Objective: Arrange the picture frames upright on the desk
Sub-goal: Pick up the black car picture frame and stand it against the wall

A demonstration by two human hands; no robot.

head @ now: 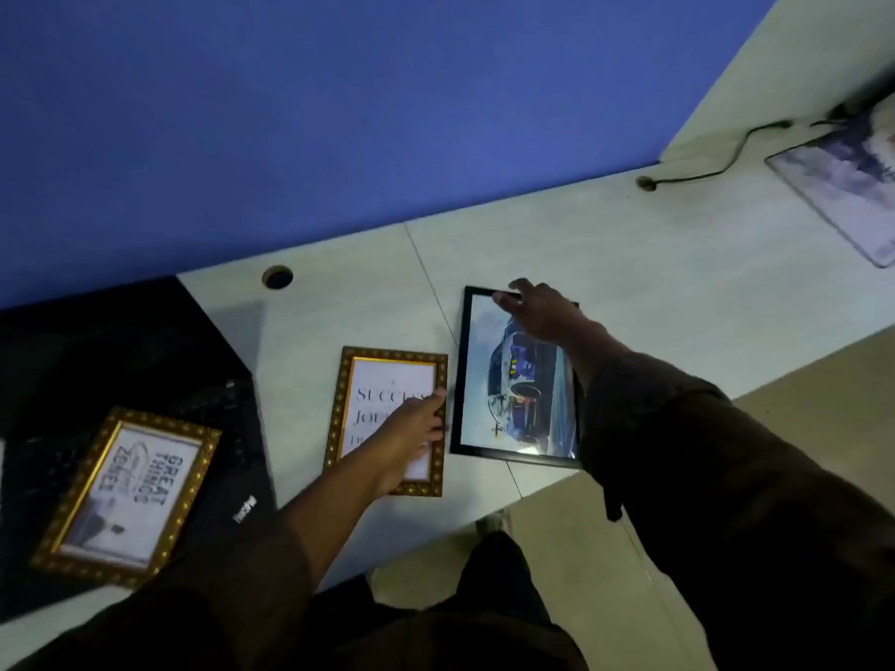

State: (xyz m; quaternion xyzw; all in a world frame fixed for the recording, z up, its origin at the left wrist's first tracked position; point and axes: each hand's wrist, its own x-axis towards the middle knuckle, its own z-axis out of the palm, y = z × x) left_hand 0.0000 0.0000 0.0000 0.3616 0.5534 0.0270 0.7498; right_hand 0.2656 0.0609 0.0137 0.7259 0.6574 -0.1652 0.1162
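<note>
Frames laid flat on a desk point(654, 263).
The black frame point(513, 380) is gripped at its top edge by the right hand point(542, 312), fingers closed on it, likely for lifting; the left hand point(411, 428) is spread open.

A black laptop point(145, 360) and mouse pad point(842, 196) flank a cable point(717, 162).
</note>
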